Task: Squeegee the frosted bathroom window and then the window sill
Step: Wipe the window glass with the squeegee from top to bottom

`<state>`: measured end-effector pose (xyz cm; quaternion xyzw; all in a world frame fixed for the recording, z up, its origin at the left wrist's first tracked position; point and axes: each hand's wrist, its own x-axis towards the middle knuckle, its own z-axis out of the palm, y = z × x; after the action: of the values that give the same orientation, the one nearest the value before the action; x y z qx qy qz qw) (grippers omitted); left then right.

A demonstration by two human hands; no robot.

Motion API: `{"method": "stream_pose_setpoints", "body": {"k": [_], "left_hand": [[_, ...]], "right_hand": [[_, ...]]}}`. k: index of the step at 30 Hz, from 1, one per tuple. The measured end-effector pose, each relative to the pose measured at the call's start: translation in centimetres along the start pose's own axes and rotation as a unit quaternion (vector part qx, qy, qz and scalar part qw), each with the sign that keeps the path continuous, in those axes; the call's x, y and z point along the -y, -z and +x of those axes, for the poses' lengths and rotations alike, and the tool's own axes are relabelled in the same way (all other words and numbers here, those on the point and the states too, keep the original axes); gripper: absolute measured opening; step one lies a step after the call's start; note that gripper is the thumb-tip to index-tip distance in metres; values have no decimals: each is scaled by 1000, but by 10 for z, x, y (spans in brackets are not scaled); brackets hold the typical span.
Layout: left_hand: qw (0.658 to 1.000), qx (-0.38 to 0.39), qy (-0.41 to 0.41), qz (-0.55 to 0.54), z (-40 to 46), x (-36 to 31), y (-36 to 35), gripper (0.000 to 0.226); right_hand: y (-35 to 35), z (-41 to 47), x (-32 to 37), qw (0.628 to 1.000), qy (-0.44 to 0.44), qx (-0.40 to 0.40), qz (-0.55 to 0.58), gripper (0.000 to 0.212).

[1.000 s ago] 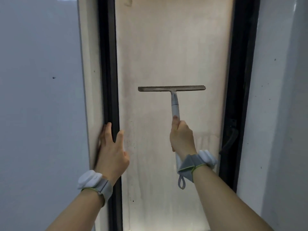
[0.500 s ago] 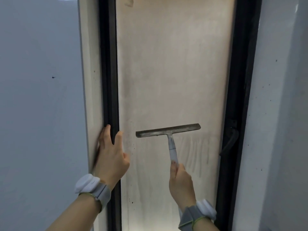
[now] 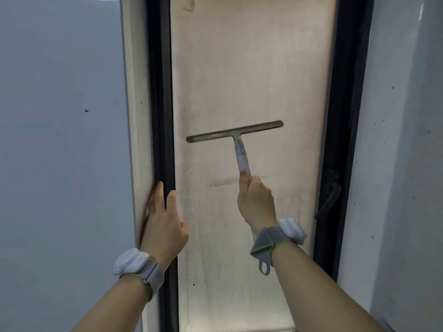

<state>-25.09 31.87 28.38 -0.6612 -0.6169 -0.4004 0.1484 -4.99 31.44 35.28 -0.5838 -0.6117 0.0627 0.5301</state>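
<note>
R hand [image 3: 256, 202] grips squeegee [image 3: 236, 134] handle, blade tilted on frosted window [image 3: 251, 80]; L hand [image 3: 165, 221], fingers straight, rests on frame [image 3: 161, 92].

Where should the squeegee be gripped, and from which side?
Grip the squeegee low on its straight handle, coming from below, as the right hand does now. The handle hangs down from the wide blade's middle, so this likely keeps the blade clear against the glass.
</note>
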Motion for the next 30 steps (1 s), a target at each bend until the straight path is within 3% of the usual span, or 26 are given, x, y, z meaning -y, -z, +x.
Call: {"method": "stream_pose_setpoints", "body": {"k": [6, 10, 16, 21, 30], "left_hand": [[999, -20, 0, -46, 1, -1, 0, 80], [995, -45, 19, -88, 4, -3, 0, 86], [996, -49, 18, -69, 4, -5, -1, 83], [998, -37, 14, -52, 3, -3, 2, 82], [998, -17, 20, -53, 5, -2, 4, 80]], "right_hand": [[-23, 3, 9, 1000, -11, 8, 22, 50], [-49, -17, -16, 999, 8, 14, -29, 46], [-49, -56, -64, 990, 24, 43, -136, 40], [-41, -67, -68, 985, 29, 59, -158, 40], [-11, -19, -31, 989, 72, -9, -126, 43]]}}
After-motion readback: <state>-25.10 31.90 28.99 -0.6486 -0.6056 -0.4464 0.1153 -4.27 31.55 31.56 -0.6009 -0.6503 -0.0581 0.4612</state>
